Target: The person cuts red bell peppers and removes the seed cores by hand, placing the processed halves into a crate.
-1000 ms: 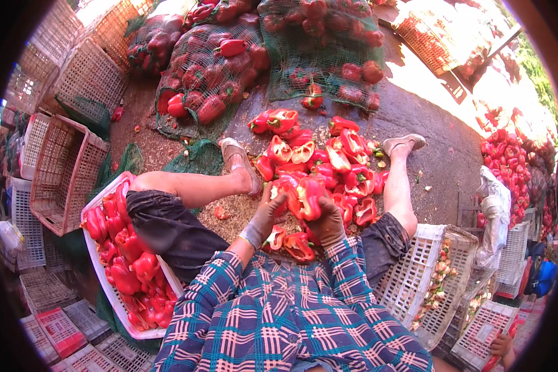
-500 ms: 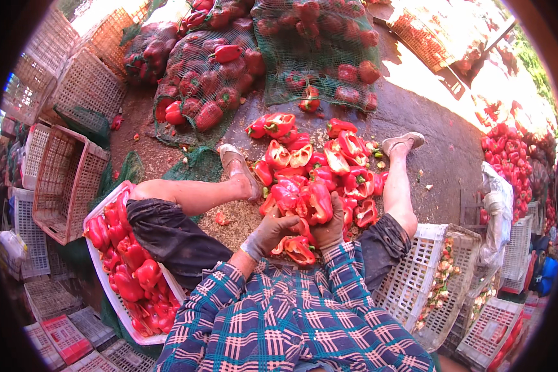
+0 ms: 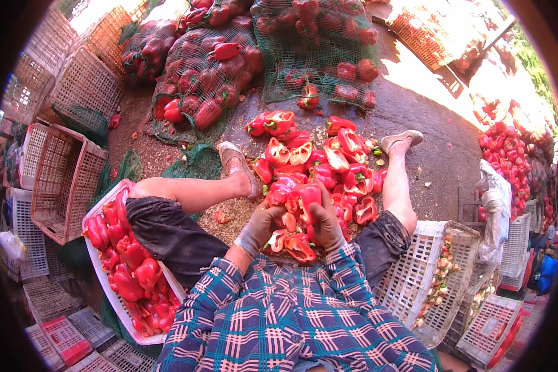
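Between my gloved hands, above the heap on the ground, is a red bell pepper (image 3: 308, 199). My right hand (image 3: 327, 224) grips it from the right, thumb and fingers closed round its side. My left hand (image 3: 260, 228) is curled against its left side, fingers partly hidden by pepper pieces. No knife is visible in either hand. Cut-open red pepper halves (image 3: 299, 247) lie just below the hands, close to my shirt. Beyond the hands a heap of halved red peppers (image 3: 336, 155) spreads between my legs, pale insides showing on several.
A white tub (image 3: 149, 340) of red peppers stands by my left leg. At my right, a white crate (image 3: 409, 273) stands beside another crate holding pepper cores (image 3: 443, 273). Green mesh sacks (image 3: 319, 56) of peppers lie ahead. Stacked crates (image 3: 87, 87) line the left.
The pepper in my hands has turned more upright, and both hands have shifted slightly left. A cut piece now lies lower, left of the halves near my shirt.
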A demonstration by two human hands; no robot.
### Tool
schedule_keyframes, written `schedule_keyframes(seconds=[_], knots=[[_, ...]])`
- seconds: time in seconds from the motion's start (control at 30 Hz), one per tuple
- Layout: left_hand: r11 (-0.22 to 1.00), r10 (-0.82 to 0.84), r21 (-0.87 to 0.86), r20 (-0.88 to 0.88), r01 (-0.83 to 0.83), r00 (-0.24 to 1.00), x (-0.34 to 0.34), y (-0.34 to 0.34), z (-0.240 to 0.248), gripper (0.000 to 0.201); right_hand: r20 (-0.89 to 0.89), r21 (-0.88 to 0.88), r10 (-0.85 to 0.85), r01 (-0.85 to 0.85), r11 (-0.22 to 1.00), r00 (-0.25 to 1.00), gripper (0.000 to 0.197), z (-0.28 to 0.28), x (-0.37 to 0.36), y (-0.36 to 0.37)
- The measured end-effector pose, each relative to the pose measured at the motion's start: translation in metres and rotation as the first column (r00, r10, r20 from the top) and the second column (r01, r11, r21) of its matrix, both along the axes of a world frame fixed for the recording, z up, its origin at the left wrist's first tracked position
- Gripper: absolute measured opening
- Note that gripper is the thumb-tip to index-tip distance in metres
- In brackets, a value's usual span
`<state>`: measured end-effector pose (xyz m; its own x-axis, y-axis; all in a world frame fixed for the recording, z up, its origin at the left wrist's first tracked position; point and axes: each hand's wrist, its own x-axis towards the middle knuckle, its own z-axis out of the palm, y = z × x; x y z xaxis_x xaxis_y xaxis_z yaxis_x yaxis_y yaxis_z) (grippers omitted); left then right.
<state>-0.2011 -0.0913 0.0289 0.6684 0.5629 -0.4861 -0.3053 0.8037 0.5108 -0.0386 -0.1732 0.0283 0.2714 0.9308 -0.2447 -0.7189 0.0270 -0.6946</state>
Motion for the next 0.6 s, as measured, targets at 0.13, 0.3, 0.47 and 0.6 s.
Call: schedule_keyframes(seconds=[0.13,0.3,0.47,0.6], knots=[[0.995,-0.060,0.076,-0.063,0.064,0.996,-0.013,0.007,-0.010,0.038,0.942,-0.142,0.178,-0.142,0.980,0.284,0.089,0.069,0.017,0.000],[0.962,-0.015,0.264,-0.196,0.067,0.980,-0.011,0.029,0.019,0.035,0.934,0.121,-0.041,-0.205,0.971,0.356,0.060,0.134,0.019,-0.017],[0.995,0.096,-0.009,-0.002,-0.096,0.995,0.007,0.007,0.007,0.035,0.897,-0.015,0.052,-0.087,0.996,0.438,0.043,0.058,0.002,0.018],[0.975,0.205,-0.113,0.122,-0.191,0.971,0.007,0.005,-0.034,0.022,0.319,-0.112,-0.260,0.308,0.945,0.912,0.045,-0.006,-0.034,0.023]])
